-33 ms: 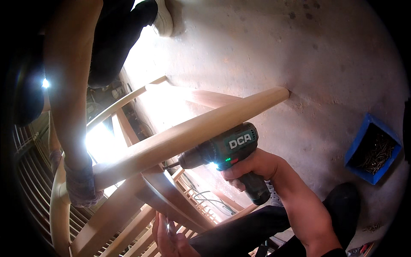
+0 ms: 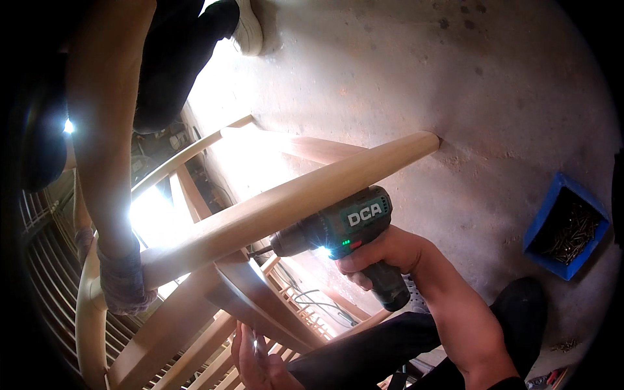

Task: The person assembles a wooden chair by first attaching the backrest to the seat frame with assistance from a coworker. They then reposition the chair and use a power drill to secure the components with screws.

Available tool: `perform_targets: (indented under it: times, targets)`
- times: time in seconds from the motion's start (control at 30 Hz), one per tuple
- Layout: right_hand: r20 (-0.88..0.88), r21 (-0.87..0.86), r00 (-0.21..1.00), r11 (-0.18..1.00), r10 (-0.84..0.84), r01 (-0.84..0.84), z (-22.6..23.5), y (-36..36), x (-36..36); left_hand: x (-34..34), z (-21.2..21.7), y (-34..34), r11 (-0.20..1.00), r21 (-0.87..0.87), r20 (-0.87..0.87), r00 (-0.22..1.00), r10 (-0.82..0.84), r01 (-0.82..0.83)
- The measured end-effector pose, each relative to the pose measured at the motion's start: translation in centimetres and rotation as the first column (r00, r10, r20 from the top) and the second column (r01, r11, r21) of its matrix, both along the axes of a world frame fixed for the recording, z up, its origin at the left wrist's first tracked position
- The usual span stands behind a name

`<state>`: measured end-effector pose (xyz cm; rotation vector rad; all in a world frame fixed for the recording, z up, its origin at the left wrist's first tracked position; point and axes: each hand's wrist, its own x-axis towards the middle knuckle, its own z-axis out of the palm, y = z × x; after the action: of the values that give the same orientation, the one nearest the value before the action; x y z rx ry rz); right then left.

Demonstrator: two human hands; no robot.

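Note:
My right hand is wrapped round the grip of a dark green cordless drill, its small work light shining. The drill's bit points left and meets the wooden chair frame just under a thick rounded pale leg; the exact contact point is hard to see. Low in the middle, my left hand is closed beside a curved wooden rail, with a small shiny glint between its fingers that I cannot make out. On the left, another person's gloved hand grips the frame's end.
On the concrete floor at right stands a blue box of screws. A small heap of screws lies near the lower right. The other person's dark-clad leg and pale shoe are at the top. Slatted wooden parts spread below.

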<state>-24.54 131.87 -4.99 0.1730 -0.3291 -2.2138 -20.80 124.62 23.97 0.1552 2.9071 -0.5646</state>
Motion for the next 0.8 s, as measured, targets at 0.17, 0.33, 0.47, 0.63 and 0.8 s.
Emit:
perform_targets:
  times: [0.17,0.33,0.47,0.63,0.8]
  targets:
    - [-0.009,0.009,1.000,1.000,0.002,-0.002,0.1,0.1,-0.1,0.6,-0.3,0.2,0.918,0.256,-0.064,0.942,0.329,-0.303]
    - [-0.006,0.015,1.000,1.000,-0.015,0.015,0.2,-0.1,-0.1,0.1,-0.3,0.5,0.988,0.067,-0.043,0.989,0.140,-0.137]
    - [-0.006,0.014,1.000,1.000,-0.019,0.019,0.3,-0.1,-0.2,-0.1,-0.2,0.4,0.997,-0.064,-0.014,0.999,0.034,-0.035]
    - [-0.006,-0.009,0.999,0.999,-0.032,0.032,-0.1,-0.8,0.2,0.4,-0.8,0.8,0.968,0.060,-0.101,0.964,0.247,-0.242]
    - [-0.011,0.019,0.999,0.999,-0.036,0.036,0.1,-0.6,-0.1,0.0,-0.2,-0.4,1.000,0.010,0.053,0.998,-0.028,0.028]
